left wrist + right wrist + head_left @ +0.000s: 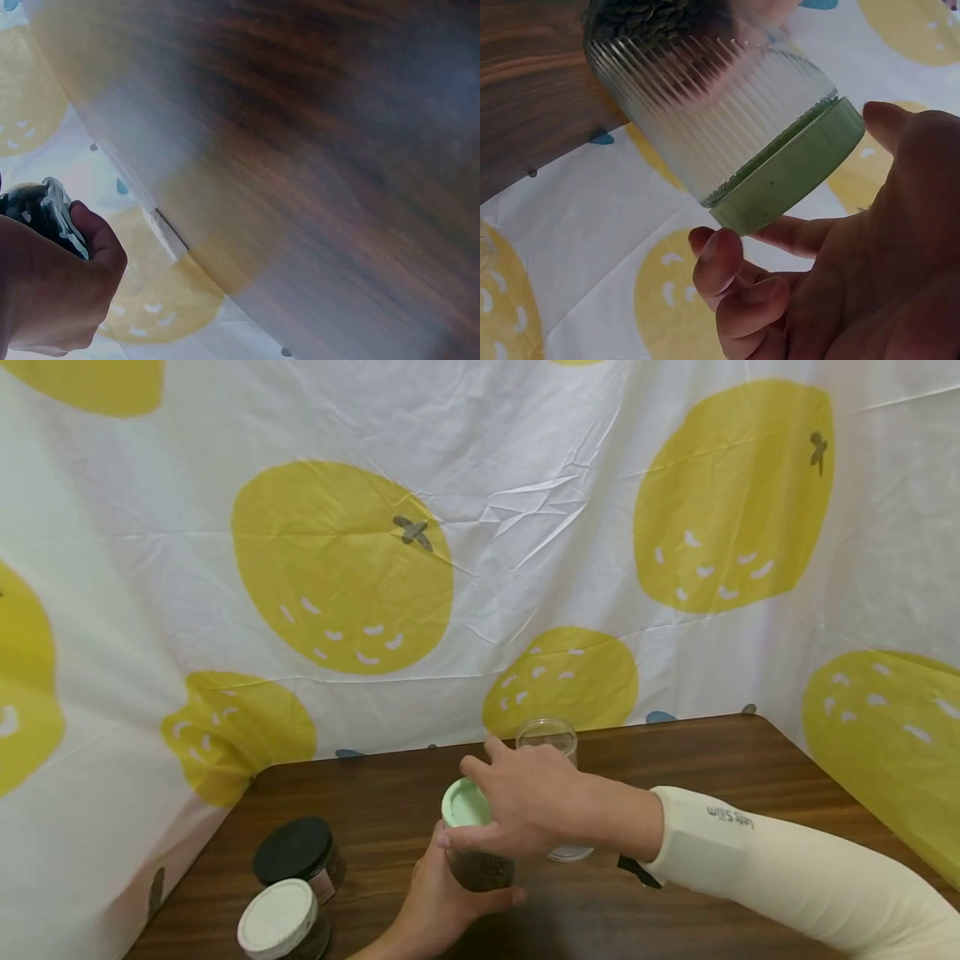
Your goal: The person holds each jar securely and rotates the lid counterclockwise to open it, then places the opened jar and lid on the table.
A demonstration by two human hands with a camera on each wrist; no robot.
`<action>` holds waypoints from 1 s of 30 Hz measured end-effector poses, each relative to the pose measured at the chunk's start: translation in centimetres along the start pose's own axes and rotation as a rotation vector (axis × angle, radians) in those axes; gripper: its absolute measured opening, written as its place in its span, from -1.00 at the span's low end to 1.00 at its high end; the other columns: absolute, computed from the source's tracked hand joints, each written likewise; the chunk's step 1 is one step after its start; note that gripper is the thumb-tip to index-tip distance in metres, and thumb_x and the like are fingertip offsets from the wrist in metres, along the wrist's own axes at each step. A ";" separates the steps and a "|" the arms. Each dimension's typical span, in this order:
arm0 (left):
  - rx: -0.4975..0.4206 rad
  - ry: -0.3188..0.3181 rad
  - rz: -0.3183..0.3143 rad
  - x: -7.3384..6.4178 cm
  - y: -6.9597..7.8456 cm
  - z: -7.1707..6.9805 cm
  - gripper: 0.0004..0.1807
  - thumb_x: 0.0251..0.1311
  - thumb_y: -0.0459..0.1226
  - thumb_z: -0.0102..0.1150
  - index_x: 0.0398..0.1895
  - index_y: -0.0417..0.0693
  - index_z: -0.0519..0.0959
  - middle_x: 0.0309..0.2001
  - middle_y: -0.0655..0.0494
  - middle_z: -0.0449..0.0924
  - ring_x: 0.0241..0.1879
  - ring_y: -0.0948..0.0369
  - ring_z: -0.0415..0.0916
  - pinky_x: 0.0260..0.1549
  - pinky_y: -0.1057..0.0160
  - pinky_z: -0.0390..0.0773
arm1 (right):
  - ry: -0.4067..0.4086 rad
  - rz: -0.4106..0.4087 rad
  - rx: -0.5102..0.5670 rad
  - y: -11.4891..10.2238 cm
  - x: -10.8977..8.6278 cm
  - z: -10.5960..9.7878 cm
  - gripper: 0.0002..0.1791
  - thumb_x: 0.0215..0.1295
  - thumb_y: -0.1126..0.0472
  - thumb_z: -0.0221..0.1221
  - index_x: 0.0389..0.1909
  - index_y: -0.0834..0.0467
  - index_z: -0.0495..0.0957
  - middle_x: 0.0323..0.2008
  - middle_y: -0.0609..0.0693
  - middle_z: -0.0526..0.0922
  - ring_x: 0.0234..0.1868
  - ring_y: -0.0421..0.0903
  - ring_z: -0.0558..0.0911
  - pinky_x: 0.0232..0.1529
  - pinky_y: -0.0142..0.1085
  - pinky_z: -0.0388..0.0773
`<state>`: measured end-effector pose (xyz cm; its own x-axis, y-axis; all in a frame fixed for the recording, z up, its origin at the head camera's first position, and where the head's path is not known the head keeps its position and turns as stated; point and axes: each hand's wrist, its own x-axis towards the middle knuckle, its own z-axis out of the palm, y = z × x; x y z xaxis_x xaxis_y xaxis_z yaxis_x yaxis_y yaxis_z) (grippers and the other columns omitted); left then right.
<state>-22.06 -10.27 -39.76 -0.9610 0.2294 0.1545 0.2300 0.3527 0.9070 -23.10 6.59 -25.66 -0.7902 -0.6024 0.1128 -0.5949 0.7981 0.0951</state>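
Note:
My left hand (pixel 441 897) grips the lower part of a clear ribbed jar (pixel 712 112), and the jar is held tilted. Dark small pieces, like seeds or pellets, lie in its bottom. A pale green lid (pixel 467 803) sits on the jar's mouth. Thumb and fingers of my right hand (pixel 534 797) hold this lid by its rim, from above in the head view. In the left wrist view, the left hand (pixel 60 292) appears at the edge around the jar's dark-filled end (pixel 45 214). The right forearm hides part of the table behind it.
Behind the right hand stands a clear container (pixel 547 727), partly covered by that hand. At the left of the brown wooden table (pixel 375 793) are a black-lidded jar (pixel 294 850) and a white-lidded jar (pixel 276 917). A lemon-print cloth (pixel 525 527) hangs around the table.

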 end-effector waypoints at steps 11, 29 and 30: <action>0.003 0.006 -0.024 -0.1 -0.3 0.1 0.17 -0.11 0.07 0.62 0.51 0.13 0.05 0.34 0.09 0.38 0.32 0.05 0.37 0.26 -0.16 0.40 | 0.017 -0.084 0.045 -0.1 -0.3 -0.1 -0.26 0.27 -0.45 0.09 0.30 -0.06 0.42 -0.02 0.00 0.53 -0.42 -0.14 0.52 -0.51 -0.25 0.47; -0.084 -0.020 -0.048 0.2 -0.6 0.3 0.09 -0.10 0.01 0.63 0.44 0.12 0.11 0.32 0.11 0.40 0.28 0.10 0.40 0.27 -0.15 0.39 | -0.069 -0.291 0.032 0.4 -0.9 -0.8 -0.28 0.28 -0.03 0.20 0.46 -0.05 0.27 0.25 -0.04 0.43 0.06 -0.05 0.48 0.06 -0.21 0.51; -0.079 -0.016 -0.042 0.2 -0.7 0.3 0.09 -0.11 0.01 0.64 0.44 0.12 0.12 0.31 0.11 0.41 0.27 0.10 0.41 0.27 -0.14 0.39 | -0.077 -0.293 0.032 0.4 -0.8 -0.8 -0.27 0.28 -0.02 0.21 0.47 -0.06 0.26 0.27 -0.04 0.42 0.07 -0.05 0.47 0.07 -0.20 0.51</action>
<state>-22.34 -10.18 -40.46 -0.9669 0.2302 0.1102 0.1763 0.2901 0.9406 -22.57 7.41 -24.89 -0.5921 -0.8058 0.0098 -0.8028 0.5908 0.0808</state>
